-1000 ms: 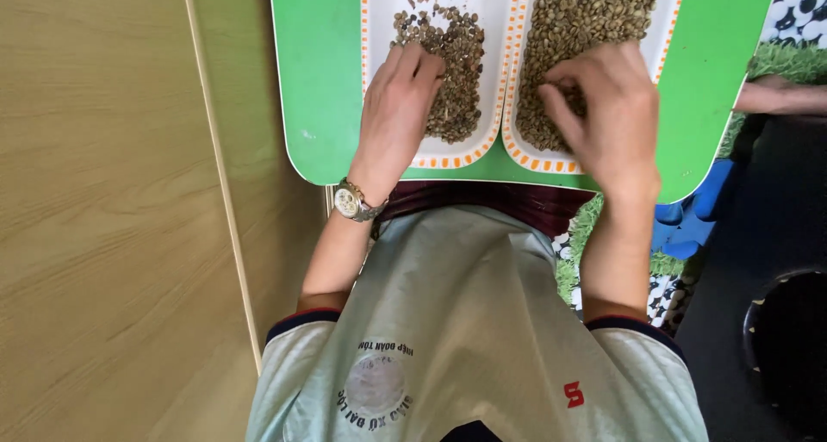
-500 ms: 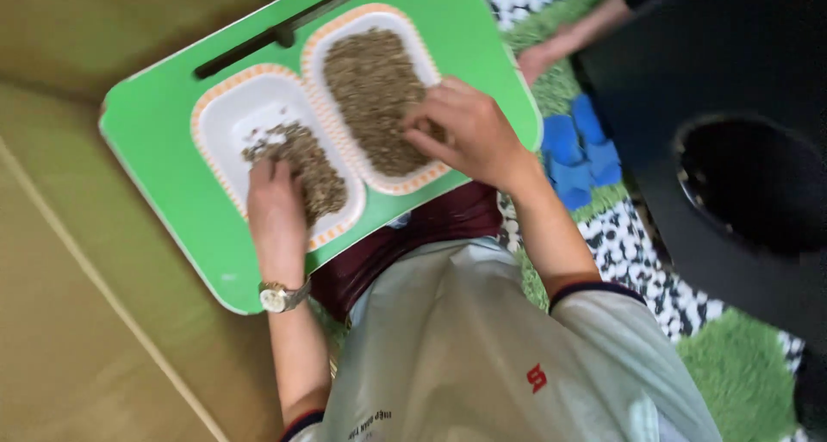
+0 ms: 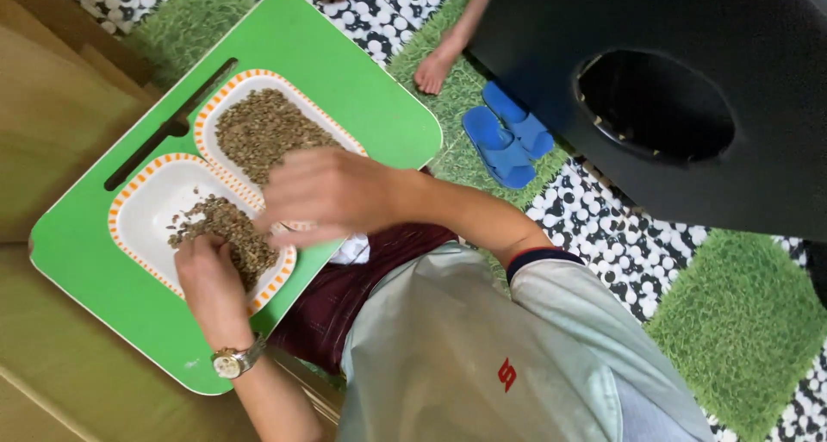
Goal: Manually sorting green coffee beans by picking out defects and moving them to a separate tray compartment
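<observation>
The left hand [image 3: 207, 274] rests flat, fingers together, on dark beans at the green tray [image 3: 95, 270]'s near edge. The right hand [image 3: 323, 196] hovers blurred above the tray's middle; its grip cannot be told.

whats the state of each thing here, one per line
left hand: fingers resting on the darker beans, grip not visible
right hand: blurred, above the dishes, grip unclear
near dish: partly filled with darker beans
far dish: mostly covered with paler beans
green tray: flat on the lap
blue slippers: side by side on the mat
</observation>
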